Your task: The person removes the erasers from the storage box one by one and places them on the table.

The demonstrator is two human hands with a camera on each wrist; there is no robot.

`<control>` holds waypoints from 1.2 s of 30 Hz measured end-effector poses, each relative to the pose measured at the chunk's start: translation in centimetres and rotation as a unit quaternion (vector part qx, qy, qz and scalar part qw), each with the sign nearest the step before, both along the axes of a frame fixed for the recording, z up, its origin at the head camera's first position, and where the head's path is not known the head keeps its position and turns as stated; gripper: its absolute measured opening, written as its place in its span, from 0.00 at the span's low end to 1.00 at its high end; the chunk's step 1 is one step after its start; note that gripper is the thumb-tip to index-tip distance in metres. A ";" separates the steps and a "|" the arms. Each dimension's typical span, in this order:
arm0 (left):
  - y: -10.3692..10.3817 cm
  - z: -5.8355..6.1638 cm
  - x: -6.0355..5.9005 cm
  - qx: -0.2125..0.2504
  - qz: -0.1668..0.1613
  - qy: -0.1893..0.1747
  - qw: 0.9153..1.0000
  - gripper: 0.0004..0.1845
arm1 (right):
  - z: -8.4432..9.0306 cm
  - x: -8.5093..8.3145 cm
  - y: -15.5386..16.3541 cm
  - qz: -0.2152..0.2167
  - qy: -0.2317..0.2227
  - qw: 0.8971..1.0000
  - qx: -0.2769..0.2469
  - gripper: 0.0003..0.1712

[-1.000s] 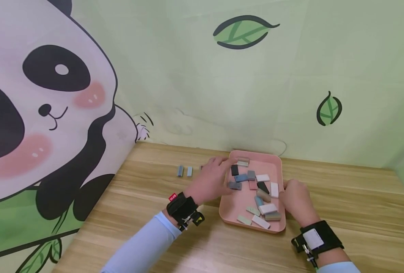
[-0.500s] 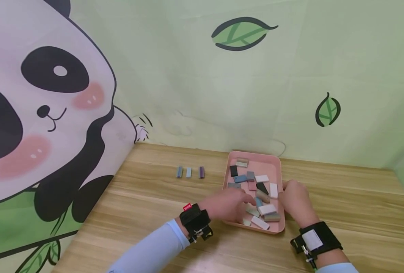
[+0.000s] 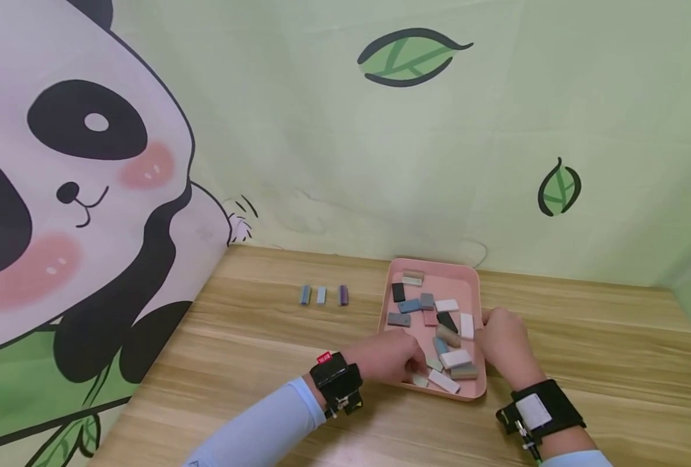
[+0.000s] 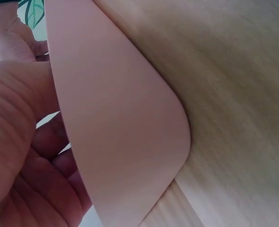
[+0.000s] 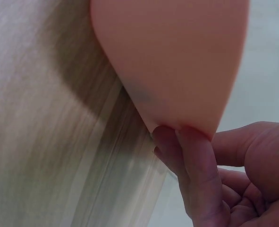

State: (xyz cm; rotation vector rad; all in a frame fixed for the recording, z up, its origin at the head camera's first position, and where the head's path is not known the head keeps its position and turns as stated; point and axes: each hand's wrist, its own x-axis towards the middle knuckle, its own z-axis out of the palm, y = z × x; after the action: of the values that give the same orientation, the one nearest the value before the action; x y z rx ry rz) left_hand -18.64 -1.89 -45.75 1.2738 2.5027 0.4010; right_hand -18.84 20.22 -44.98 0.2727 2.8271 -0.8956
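Observation:
A pink tray (image 3: 435,263) lies on the wooden table and holds several small flat blocks in grey, white, black, blue and pink. My left hand (image 3: 402,360) reaches over the tray's near left corner. Its fingers curl down among the blocks, beside a pale green block (image 3: 420,381); what they hold is hidden. In the left wrist view the tray's outer wall (image 4: 120,118) covers most of that hand (image 4: 30,156). My right hand (image 3: 496,332) grips the tray's right rim. The right wrist view shows its fingers (image 5: 196,156) pressed against the tray's edge (image 5: 177,56).
Three small blocks stand in a row on the table left of the tray: grey-blue (image 3: 305,295), light blue (image 3: 321,295) and purple (image 3: 343,295). Walls printed with a panda and leaves close the back and left sides. Bare wood lies to the right and in front.
My left hand came from the tray's far left corner, uncovering the purple block, to the near left corner, and its fingers curled in. The right hand stayed on the rim.

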 end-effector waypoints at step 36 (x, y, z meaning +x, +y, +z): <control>-10.5 4.4 -5.8 0.167 0.366 0.019 0.916 0.13 | 0.2 0.4 -0.2 0.012 -0.006 1.000 -0.007 0.12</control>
State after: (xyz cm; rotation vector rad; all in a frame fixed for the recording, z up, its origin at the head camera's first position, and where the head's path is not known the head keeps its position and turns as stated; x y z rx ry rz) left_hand -24.43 -12.37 -41.30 0.3632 2.9592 1.0075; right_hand -18.45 19.99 -44.81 0.2408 2.8053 -0.9060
